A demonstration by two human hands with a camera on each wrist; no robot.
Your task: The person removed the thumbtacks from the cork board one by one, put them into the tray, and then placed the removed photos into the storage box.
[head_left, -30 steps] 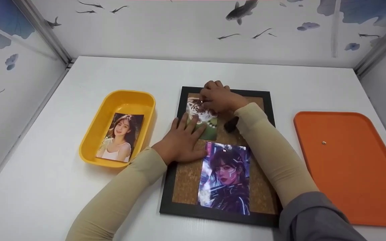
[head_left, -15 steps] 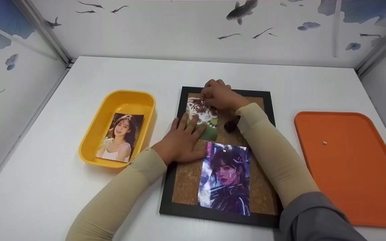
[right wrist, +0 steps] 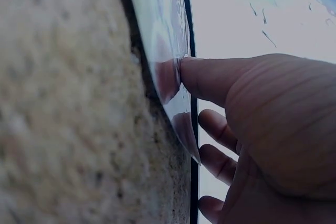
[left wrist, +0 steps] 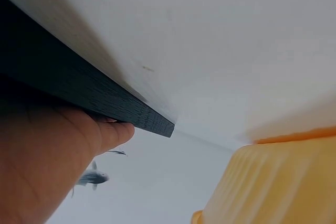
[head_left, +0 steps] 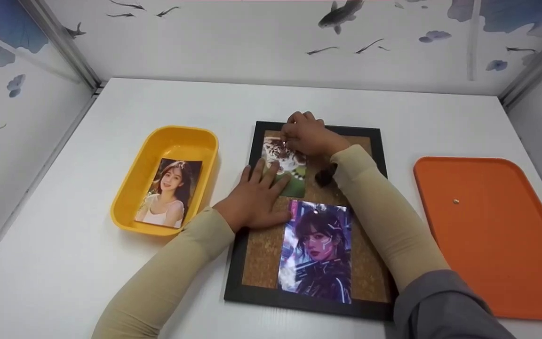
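Note:
A framed cork board (head_left: 261, 263) with a black frame lies on the white table. My left hand (head_left: 254, 200) rests flat with spread fingers on the lower left of a tiger photo (head_left: 295, 165) and on the board. At the photo's top, my right hand (head_left: 309, 135) pinches a small shiny thumbtack (head_left: 283, 142) between thumb and fingertips. In the right wrist view the thumb touches the glossy photo (right wrist: 157, 30), whose edge lifts from the cork; the tack is hidden there. Below lies a purple portrait picture (head_left: 315, 254) with a thumbtack (head_left: 316, 211) near its top.
To the left stands a yellow bin (head_left: 125, 207) holding a portrait photo (head_left: 170, 193). An orange tray (head_left: 497, 254) on the right bears one small thumbtack (head_left: 456, 201). A dark object (head_left: 323, 177) sits at the right wrist. Patterned panels (head_left: 233, 42) wall the table's back and sides.
My right hand has shifted only very slightly at the top of the tiger photo. The left hand, photos, bin and tray have kept their places.

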